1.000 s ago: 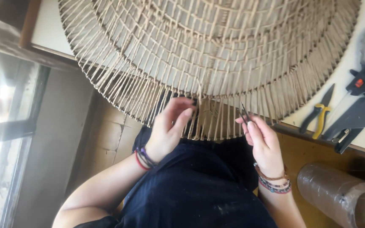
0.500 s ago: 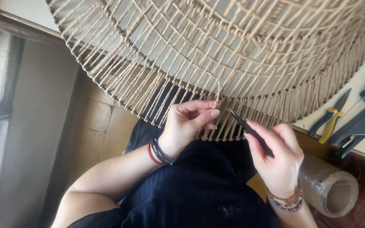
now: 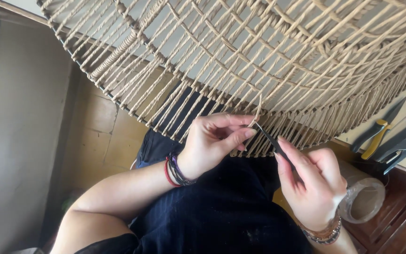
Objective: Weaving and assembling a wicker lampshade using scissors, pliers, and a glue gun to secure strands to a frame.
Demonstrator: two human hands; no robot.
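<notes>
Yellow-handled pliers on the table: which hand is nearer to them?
Right. The right hand, holding a thin dark tool, sits just left of and below the pliers; the left hand is farther left.

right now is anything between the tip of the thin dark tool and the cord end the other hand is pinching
Nothing visible. The left hand pinches the loose cord end at the woven shade's lower edge, and the thin dark tool in the right hand already points at that spot, tip at the fingertips.
</notes>
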